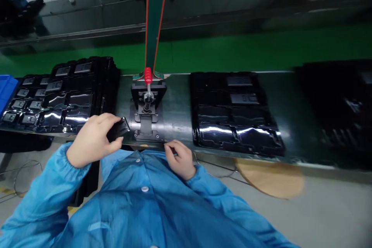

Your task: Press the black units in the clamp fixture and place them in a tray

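My left hand (pixel 92 139) is closed around a small black part (pixel 119 129), held just left of a dark metal press fixture (pixel 147 118) with a red-handled lever (pixel 148 76). My right hand (pixel 180 158) rests at the bench's front edge below the fixture, fingers curled with something small and dark between them that I cannot make out. A black moulded tray (pixel 46 104) to the left holds several grey-topped parts. Another black tray (pixel 235 112) to the right holds two dark parts at its far end. Both arms wear blue sleeves.
A blue bin (pixel 6 89) sits at the far left. A further black tray (pixel 340 104) lies blurred at the far right. A green strip (pixel 232 52) runs behind the bench. A round tan stool seat (pixel 270 178) stands below the bench's edge at right.
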The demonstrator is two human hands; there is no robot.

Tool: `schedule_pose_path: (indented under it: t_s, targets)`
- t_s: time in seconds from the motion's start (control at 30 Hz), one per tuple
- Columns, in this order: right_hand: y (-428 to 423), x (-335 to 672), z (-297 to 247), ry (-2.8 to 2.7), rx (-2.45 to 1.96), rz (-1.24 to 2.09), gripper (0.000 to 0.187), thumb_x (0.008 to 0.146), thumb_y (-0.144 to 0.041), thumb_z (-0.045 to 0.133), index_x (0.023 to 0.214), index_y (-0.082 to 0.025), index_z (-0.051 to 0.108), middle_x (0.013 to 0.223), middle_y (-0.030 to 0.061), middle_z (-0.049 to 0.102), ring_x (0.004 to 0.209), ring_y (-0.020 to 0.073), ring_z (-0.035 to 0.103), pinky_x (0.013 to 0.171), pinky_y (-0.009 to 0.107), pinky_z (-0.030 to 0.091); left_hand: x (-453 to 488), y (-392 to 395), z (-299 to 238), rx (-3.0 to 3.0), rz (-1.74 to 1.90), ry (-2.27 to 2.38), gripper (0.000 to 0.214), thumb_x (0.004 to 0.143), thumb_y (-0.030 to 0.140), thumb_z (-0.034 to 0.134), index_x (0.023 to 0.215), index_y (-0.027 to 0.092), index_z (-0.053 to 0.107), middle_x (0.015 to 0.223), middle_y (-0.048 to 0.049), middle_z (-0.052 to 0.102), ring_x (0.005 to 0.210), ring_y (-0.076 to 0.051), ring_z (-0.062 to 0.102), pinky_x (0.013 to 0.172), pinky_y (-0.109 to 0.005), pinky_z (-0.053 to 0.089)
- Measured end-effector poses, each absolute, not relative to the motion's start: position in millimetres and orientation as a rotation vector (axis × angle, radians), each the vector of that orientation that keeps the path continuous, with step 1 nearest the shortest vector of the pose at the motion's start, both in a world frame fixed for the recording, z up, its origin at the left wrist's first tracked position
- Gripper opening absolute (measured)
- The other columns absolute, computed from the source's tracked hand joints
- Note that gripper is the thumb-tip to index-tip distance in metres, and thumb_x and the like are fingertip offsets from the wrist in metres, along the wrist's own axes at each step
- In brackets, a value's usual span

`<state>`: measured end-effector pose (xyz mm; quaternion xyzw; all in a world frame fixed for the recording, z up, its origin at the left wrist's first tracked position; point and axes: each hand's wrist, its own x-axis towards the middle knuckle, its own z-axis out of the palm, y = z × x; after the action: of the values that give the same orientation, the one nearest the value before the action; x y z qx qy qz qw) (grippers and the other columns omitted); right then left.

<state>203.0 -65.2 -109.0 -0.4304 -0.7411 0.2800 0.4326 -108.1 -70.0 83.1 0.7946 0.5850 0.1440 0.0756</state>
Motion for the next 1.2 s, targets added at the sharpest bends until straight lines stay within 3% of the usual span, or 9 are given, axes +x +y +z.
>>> schedule_pose_path:
  t_s: [0.33, 0.5, 0.83, 1.03, 1.13, 1.2]
  targets:
    - [-76, 172, -60, -1.655, -1.033, 1.265, 0.017, 0.103, -0.036, 0.061, 0.107, -0.023, 0.071, 0.085, 0.0031, 0.071, 0.069, 0.0163, 0.063, 0.066, 0.031, 0.051, -52, -76, 5, 2.224, 0.462, 1.719, 0.049, 0.086, 0.031, 0.074, 0.133, 0.02, 0.067, 0.13, -0.0156, 0.075, 0.12, -0.037, 0.072, 0.102, -0.054, 0.057]
    - [-66, 157, -54, -1.397, -1.073, 1.602, 0.026, 0.101, -0.047, 0.064, 0.097, -0.022, 0.066, 0.08, 0.0003, 0.065, 0.067, 0.0144, 0.058, 0.061, 0.028, 0.046, -40, -76, -3, 2.203, 0.49, 1.77, 0.048, 0.087, 0.032, 0.073, 0.132, 0.02, 0.066, 0.131, -0.0168, 0.075, 0.124, -0.039, 0.071, 0.104, -0.055, 0.055]
    - [-50, 143, -69, -1.268, -1.113, 1.702, 0.04, 0.094, -0.062, 0.07, 0.092, -0.023, 0.06, 0.074, -0.0026, 0.06, 0.067, 0.0148, 0.055, 0.06, 0.027, 0.045, -29, -76, -10, 2.126, 0.684, 1.853, 0.044, 0.086, 0.029, 0.075, 0.128, 0.025, 0.065, 0.126, -0.0156, 0.075, 0.116, -0.037, 0.073, 0.1, -0.056, 0.058]
    - [-30, 140, -60, -1.284, -1.099, 1.684, 0.037, 0.095, -0.059, 0.067, 0.09, -0.023, 0.059, 0.062, -0.0062, 0.053, 0.055, 0.0124, 0.047, 0.051, 0.025, 0.038, -23, -68, -13, 2.058, 0.84, 1.861, 0.044, 0.085, 0.028, 0.077, 0.128, 0.025, 0.067, 0.126, -0.0143, 0.074, 0.117, -0.037, 0.071, 0.103, -0.057, 0.058]
    - [-16, 142, -48, -1.275, -1.131, 1.655, 0.035, 0.094, -0.056, 0.067, 0.086, -0.023, 0.058, 0.059, -0.0069, 0.052, 0.05, 0.0113, 0.045, 0.049, 0.025, 0.037, -24, -62, -16, 1.922, 0.956, 1.785, 0.045, 0.087, 0.03, 0.077, 0.13, 0.025, 0.067, 0.131, -0.0136, 0.071, 0.123, -0.034, 0.069, 0.108, -0.053, 0.058]
    - [-7, 145, -42, -1.272, -1.153, 1.628, 0.035, 0.092, -0.055, 0.067, 0.082, -0.023, 0.058, 0.058, -0.0067, 0.053, 0.049, 0.011, 0.045, 0.048, 0.025, 0.036, -26, -58, -18, 1.732, 1.007, 1.681, 0.046, 0.087, 0.031, 0.076, 0.131, 0.024, 0.067, 0.13, -0.0126, 0.072, 0.115, -0.03, 0.072, 0.102, -0.047, 0.06]
